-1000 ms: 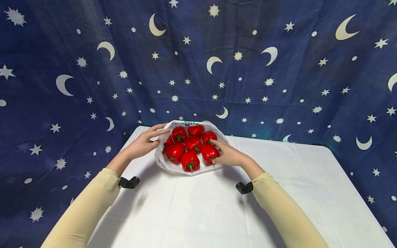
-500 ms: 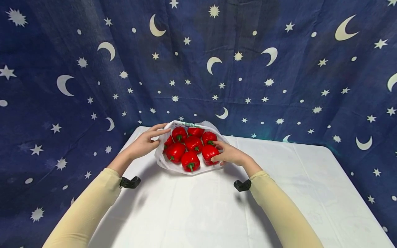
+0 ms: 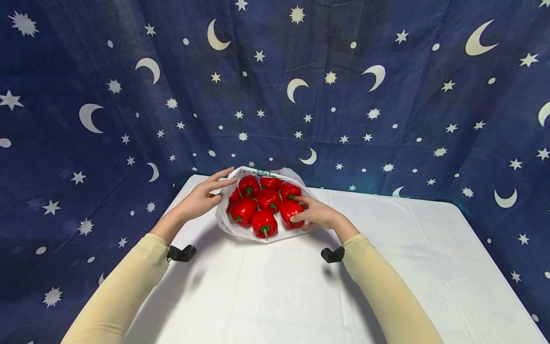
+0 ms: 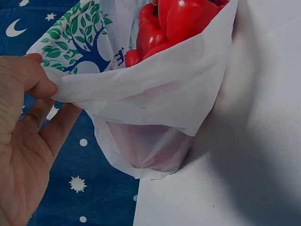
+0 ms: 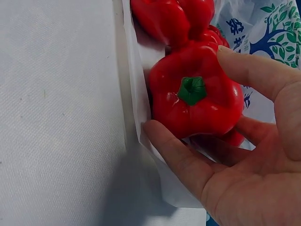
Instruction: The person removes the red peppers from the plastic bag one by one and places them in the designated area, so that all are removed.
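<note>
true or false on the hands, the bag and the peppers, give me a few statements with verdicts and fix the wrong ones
1. The left hand holds the rim of the white bag. True.
2. The right hand has its fingers on a red pepper with a green stem. True.
3. The table cover is dark blue with moons. False: the table cover is white; the dark blue cloth with moons is the backdrop.
4. The bag bears a tree print with green leaves. True.
5. Both sleeves are black. False: the sleeves are pale yellow.
</note>
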Available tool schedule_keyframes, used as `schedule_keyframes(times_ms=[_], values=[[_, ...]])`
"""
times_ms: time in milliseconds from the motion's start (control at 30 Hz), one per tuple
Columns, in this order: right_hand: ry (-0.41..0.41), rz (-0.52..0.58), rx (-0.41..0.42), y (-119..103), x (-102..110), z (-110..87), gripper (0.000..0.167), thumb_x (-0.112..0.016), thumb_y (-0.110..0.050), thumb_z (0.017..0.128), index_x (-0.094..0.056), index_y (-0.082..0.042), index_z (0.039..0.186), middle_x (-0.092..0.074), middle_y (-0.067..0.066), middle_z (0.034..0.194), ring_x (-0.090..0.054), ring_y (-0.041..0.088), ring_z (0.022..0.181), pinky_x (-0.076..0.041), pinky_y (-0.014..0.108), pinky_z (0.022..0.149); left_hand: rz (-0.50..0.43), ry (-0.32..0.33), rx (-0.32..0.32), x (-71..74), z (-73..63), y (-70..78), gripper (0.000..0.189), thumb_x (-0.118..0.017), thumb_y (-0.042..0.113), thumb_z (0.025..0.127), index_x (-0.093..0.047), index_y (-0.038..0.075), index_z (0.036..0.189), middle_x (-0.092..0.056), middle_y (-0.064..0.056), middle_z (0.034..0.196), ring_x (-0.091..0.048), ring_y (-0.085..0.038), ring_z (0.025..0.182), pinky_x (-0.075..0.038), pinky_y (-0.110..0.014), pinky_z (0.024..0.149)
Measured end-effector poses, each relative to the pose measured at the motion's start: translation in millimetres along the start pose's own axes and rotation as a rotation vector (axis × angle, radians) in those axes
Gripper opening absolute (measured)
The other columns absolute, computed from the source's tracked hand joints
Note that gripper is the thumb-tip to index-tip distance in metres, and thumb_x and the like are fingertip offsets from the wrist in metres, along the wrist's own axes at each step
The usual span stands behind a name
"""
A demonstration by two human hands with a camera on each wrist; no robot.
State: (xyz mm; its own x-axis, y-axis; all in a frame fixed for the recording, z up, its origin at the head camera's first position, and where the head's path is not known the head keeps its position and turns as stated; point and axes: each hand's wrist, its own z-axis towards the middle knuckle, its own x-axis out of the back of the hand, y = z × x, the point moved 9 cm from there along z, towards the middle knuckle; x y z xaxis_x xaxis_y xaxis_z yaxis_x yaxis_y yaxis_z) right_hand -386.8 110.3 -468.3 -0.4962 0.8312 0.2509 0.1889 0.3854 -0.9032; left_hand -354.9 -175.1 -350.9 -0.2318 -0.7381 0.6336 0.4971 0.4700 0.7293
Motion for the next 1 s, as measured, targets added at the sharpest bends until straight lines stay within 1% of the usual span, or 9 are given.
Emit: schedule_keyframes(times_ms=[100, 200, 267, 367, 533, 700, 1000], values=[[0.002, 0.005, -0.006, 1, 0, 2.1, 0.089, -0.079, -0.013, 0.087, -0.03, -0.009, 0.16, -0.036, 0.019, 0.153, -0.053, 0.034, 0.117, -0.058, 0.044, 0.082, 0.003, -0.009, 0.004, -0.5, -3.2, 11.9, 0.052, -0.047, -0.012, 0.097, -0.053, -0.001, 0.147, -0.027, -0.011, 0.166, -0.029, -0.034, 0.149, -0.043, -0.027, 0.08], [0.003, 0.015, -0.014, 3, 0, 4.1, 0.087, -0.079, -0.013, 0.086, -0.032, -0.01, 0.16, -0.036, 0.017, 0.152, -0.054, 0.033, 0.115, -0.059, 0.045, 0.082, 0.012, -0.016, 0.005, -1.5, -4.8, 17.3, 0.053, -0.046, -0.011, 0.097, -0.052, -0.001, 0.148, -0.027, -0.011, 0.166, -0.029, -0.035, 0.149, -0.042, -0.027, 0.083], [-0.002, 0.023, -0.01, 3, 0, 5.1, 0.087, -0.079, -0.012, 0.086, -0.032, -0.01, 0.16, -0.035, 0.018, 0.153, -0.054, 0.033, 0.115, -0.059, 0.045, 0.082, 0.011, -0.017, -0.003, -2.1, -4.8, 17.8, 0.054, -0.046, -0.012, 0.096, -0.051, -0.001, 0.149, -0.026, -0.01, 0.167, -0.03, -0.036, 0.148, -0.042, -0.026, 0.081], [-0.007, 0.035, -0.012, 3, 0, 5.1, 0.088, -0.079, -0.013, 0.086, -0.032, -0.01, 0.16, -0.033, 0.018, 0.154, -0.053, 0.034, 0.117, -0.058, 0.046, 0.083, 0.005, -0.006, -0.019, -1.4, -4.6, 20.5, 0.055, -0.046, -0.014, 0.095, -0.052, -0.001, 0.148, -0.028, -0.012, 0.166, -0.031, -0.034, 0.147, -0.04, -0.027, 0.08], [-0.009, 0.026, -0.029, 1, -1, 4.3, 0.089, -0.08, -0.016, 0.086, -0.032, -0.011, 0.16, -0.031, 0.017, 0.155, -0.053, 0.033, 0.118, -0.057, 0.046, 0.085, 0.009, 0.009, -0.045, 0.5, -4.2, 23.0, 0.054, -0.047, -0.016, 0.094, -0.054, -0.003, 0.146, -0.03, -0.016, 0.164, -0.031, -0.033, 0.147, -0.039, -0.026, 0.083], [-0.012, 0.019, -0.04, 0, -2, 5.4, 0.088, -0.081, -0.018, 0.085, -0.033, -0.014, 0.16, -0.033, 0.017, 0.153, -0.053, 0.034, 0.12, -0.057, 0.047, 0.086, 0.008, 0.011, -0.029, 0.5, -4.6, 22.6, 0.054, -0.047, -0.016, 0.094, -0.055, -0.002, 0.145, -0.031, -0.015, 0.164, -0.032, -0.029, 0.147, -0.041, -0.025, 0.083], [-0.019, 0.019, -0.054, 0, -2, 7.3, 0.09, -0.081, -0.02, 0.085, -0.034, -0.015, 0.16, -0.031, 0.017, 0.155, -0.045, 0.037, 0.129, -0.056, 0.049, 0.088, 0.015, 0.002, -0.03, -1.1, -4.2, 25.7, 0.054, -0.047, -0.015, 0.094, -0.053, -0.003, 0.146, -0.031, -0.014, 0.164, -0.031, -0.033, 0.148, -0.041, -0.021, 0.088]])
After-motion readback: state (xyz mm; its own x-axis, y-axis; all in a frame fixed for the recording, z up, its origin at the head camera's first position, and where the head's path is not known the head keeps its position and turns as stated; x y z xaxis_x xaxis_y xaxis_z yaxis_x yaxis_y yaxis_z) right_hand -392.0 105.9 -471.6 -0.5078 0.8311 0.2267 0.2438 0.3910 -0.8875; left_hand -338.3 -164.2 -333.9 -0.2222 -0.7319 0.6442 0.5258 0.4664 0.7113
